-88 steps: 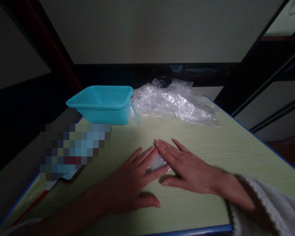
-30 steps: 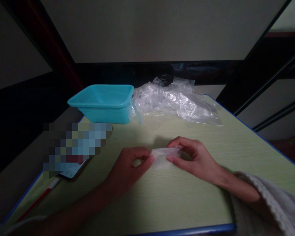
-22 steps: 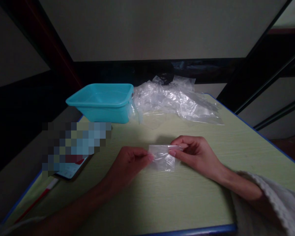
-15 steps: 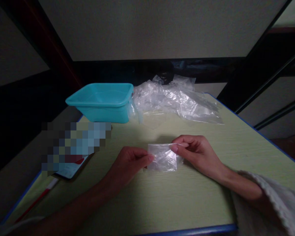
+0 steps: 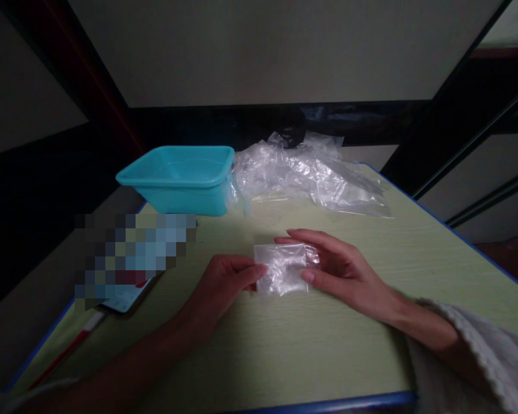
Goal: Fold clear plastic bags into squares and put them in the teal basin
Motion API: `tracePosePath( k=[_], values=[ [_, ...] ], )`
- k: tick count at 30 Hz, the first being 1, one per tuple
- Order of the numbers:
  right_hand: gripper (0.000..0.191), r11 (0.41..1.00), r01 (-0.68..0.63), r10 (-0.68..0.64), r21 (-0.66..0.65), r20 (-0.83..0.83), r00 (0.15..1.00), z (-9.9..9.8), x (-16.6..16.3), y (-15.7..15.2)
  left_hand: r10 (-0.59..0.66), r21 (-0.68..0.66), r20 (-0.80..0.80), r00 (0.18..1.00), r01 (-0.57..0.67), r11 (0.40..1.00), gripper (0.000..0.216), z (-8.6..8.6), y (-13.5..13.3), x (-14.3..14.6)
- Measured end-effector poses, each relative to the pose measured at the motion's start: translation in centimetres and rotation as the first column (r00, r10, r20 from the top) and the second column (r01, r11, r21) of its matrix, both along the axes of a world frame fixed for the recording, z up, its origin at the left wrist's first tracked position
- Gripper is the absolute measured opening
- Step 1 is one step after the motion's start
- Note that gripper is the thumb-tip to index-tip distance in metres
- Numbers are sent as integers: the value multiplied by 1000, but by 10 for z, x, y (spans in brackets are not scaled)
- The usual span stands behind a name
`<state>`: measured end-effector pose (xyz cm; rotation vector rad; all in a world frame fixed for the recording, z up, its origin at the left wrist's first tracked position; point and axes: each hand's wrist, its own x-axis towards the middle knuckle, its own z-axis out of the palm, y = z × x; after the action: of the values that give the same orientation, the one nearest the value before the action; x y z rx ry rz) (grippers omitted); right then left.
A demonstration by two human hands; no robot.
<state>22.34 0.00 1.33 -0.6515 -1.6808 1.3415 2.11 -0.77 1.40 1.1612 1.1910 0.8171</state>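
A small folded clear plastic bag (image 5: 281, 273) is held up above the table in front of me, roughly square with shiny creases. My left hand (image 5: 231, 275) pinches its left edge, thumb in front and fingers behind. At the right edge, the thumb of my right hand (image 5: 343, 270) rests on the front of the plastic, while the longer fingers reach behind it along the top. A loose flap of the plastic shows between that thumb and those fingers. The right fingertips are partly hidden by the bag.
On the table (image 5: 311, 351), a turquoise plastic basin (image 5: 185, 198) stands at the back left. Beside it lies a heap of crumpled clear plastic bags (image 5: 302, 172). A phone-like flat device (image 5: 125, 299), mostly pixelated, and a red-and-white stick (image 5: 75, 339) lie at left.
The folded bag has shifted slightly up and left. My right hand has moved its thumb lower down the right edge and stretched its fingers out behind the plastic. The left pinch stays.
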Motion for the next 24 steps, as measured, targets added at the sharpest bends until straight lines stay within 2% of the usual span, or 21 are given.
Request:
tracePosePath(
  k=[7,13,17,20,22,24],
  values=[
    [22,998,-35,38,-44,60,998,0,-1,1,-11,-5,19,1000,11,1000,23,0,-1,0],
    [27,998,51,-44,-41,161,986,-2,-3,-1,-34,34,-68,997,36,999,26,2,-2,1],
    [30,992,107,-89,-71,212,973,-4,-3,-1,-58,76,20,998,56,996,23,5,-3,3],
    [31,988,126,-103,-91,226,969,-3,-3,0,-39,165,94,995,23,986,41,7,-2,2],
    [31,988,129,-107,-84,226,968,-2,-3,0,-10,218,87,996,-10,976,56,7,-1,0],
    [32,988,136,-115,-77,233,966,-1,-3,0,-1,251,62,998,-15,968,59,6,1,-1]
  ],
)
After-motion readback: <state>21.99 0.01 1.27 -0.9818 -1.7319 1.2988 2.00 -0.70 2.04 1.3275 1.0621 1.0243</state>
